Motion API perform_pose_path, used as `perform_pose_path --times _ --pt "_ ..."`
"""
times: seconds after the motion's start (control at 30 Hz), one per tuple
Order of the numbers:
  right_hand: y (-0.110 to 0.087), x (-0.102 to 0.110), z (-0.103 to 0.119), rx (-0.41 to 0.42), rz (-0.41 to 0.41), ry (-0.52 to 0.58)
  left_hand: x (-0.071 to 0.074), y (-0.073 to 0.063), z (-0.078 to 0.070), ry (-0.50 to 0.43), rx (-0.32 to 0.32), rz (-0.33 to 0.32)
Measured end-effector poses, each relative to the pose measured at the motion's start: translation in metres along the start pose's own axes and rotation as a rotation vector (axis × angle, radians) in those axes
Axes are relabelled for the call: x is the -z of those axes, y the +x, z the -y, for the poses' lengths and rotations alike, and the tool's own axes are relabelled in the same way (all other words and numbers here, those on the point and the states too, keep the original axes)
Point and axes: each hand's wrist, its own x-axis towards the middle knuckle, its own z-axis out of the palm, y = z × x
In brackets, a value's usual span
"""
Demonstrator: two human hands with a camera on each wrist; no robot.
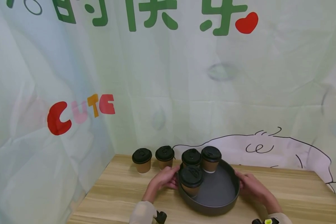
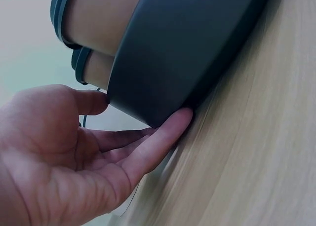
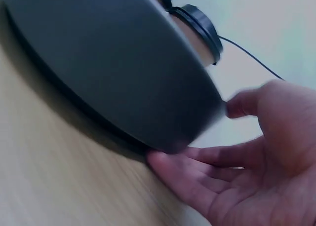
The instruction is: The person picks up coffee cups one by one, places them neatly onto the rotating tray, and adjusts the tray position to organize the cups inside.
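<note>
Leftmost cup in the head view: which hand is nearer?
Left: the left hand is right of the cup, gripping the left side of the tray; the right hand is farther right, gripping its right side.

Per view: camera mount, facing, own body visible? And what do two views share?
Head: worn on the head, facing forward and down at the printed backdrop, wooden table and dark round tray of lidded cups; left hand, right hand and sleeves show.
Left wrist: worn there, looking past the palm at the tray's outer side; left hand and fingers show.
Right wrist: likewise, tray's other side; right hand shows.
Shared: both wrist views show the tray's outside, with cups above its rim.
</note>
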Motion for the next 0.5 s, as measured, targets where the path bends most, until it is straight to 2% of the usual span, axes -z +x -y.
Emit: perform_pose_path --times 0.13,0.23,0.33,0.5 --pt "-0.004 0.014 -0.003 -0.016 0.206 0.1 0.0 0.0 0.001 -0.02 -0.001 0.006" --pt "-0.008 0.02 -0.003 -0.047 0.271 0.121 -0.001 0.0 0.001 -0.033 -0.005 0.016" --pt "-0.008 0.021 -0.004 -0.033 0.271 0.132 0.0 0.0 0.001 -0.039 -0.009 0.025" --pt "-0.002 0.013 -0.005 0.013 0.19 0.124 0.0 -0.001 0.0 -0.038 -0.012 0.027"
